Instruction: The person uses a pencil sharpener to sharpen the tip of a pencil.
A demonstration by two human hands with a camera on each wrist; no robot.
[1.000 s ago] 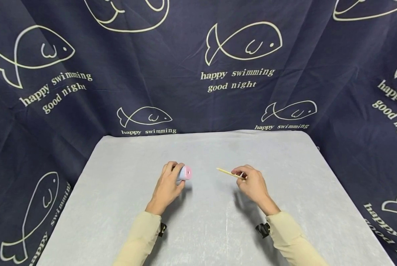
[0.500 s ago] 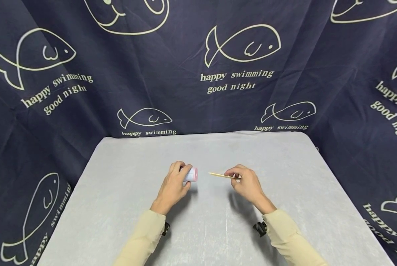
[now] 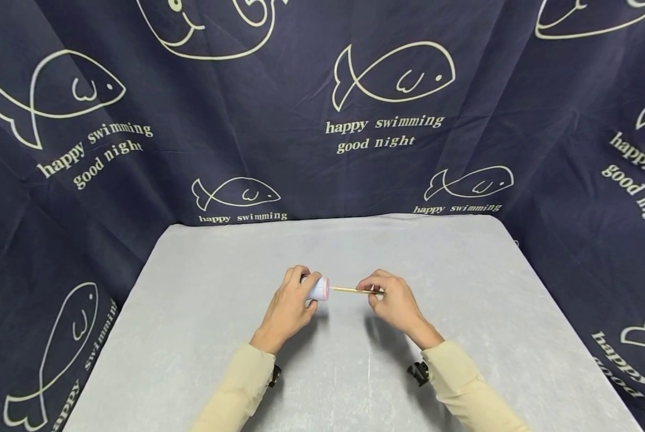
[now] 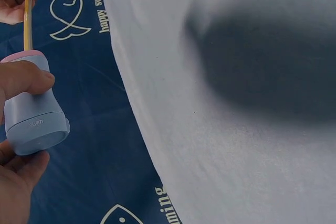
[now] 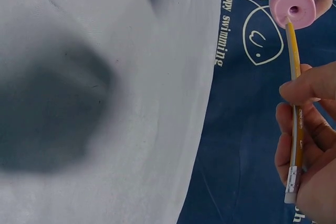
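Note:
My left hand (image 3: 290, 301) grips a pencil sharpener (image 4: 35, 109), light blue with a pink end, its thumb and fingers wrapped round the body. The pink face, with one small round hole, points right toward the pencil. In my right hand (image 3: 396, 299) a yellow pencil (image 5: 295, 129) is pinched between thumb and fingers, its white eraser end toward the palm. The right wrist view has the pencil's tip right at the pink face, beside the hole and overlapping its edge. Both hands are held above the table, shadows beneath them.
A pale grey cloth covers the table (image 3: 349, 372). Dark blue curtains (image 3: 311, 150) printed with fish and lettering stand behind it and on both sides. A black wrist camera (image 3: 419, 373) sits below the right sleeve.
Both hands have come together: the left moved right with the sharpener, the right moved left with the pencil. The pencil has levelled out, and its tip now meets the sharpener's pink end.

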